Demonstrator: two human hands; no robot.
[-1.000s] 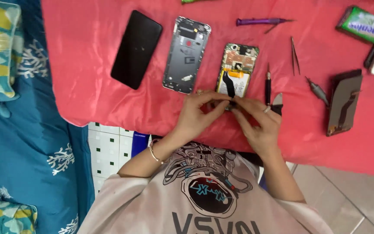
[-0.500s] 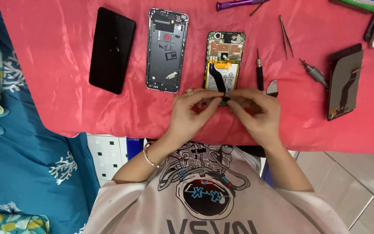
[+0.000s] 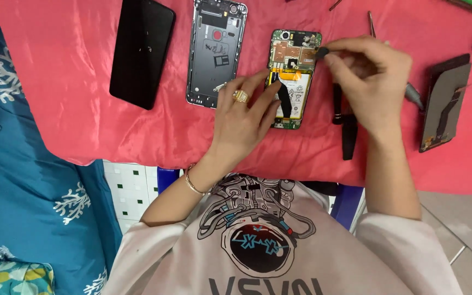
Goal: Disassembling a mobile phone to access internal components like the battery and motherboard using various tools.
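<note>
An opened phone (image 3: 296, 60) with a green circuit board and a yellow battery lies on the red cloth (image 3: 83, 125). My left hand (image 3: 244, 117), with a gold ring and a bracelet, rests its spread fingertips on the phone's lower left part and grips nothing. My right hand (image 3: 370, 76) pinches a small black part (image 3: 321, 52) at the phone's upper right corner. Just right of the phone, partly under my right hand, lie dark hand tools (image 3: 349, 136).
A black screen panel (image 3: 140, 52) and a grey phone housing (image 3: 217, 52) lie left of the opened phone. A dark display panel with a flex cable (image 3: 443, 104) lies at the right, tweezers (image 3: 371, 22) at the top. Blue patterned bedding (image 3: 34, 191) is at the left.
Both hands were together near the cloth's front edge; they have parted and reached up to the opened phone. The view has moved closer to the cloth.
</note>
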